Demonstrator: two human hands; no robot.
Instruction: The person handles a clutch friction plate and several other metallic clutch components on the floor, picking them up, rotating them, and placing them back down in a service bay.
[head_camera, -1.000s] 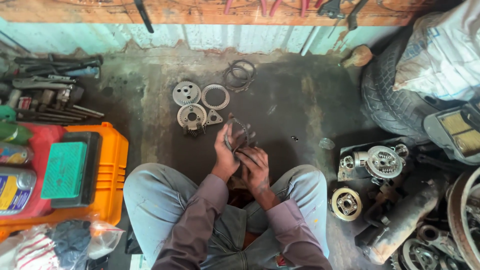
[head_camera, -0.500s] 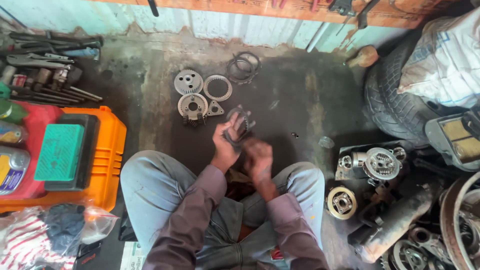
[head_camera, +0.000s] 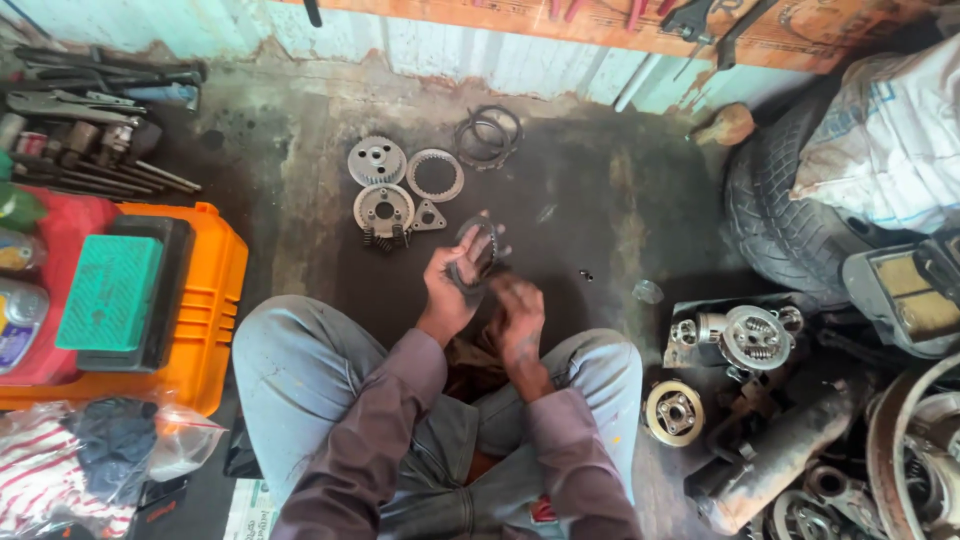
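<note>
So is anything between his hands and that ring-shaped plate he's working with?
No. The left hand already grips the ring plate, and the right hand sits just beside it with nothing visible between them.

A thin, dark, toothed metal clutch ring (head_camera: 477, 252) stands tilted upright above the oil-stained floor, between the knees.

I see an orange toolbox (head_camera: 205, 310) at the left of the frame with a green case (head_camera: 108, 292) on it, and wrenches (head_camera: 90, 105) lie upper left. A tyre (head_camera: 775, 215) sits at the right, with a round engine part (head_camera: 755, 337) lower right.
</note>
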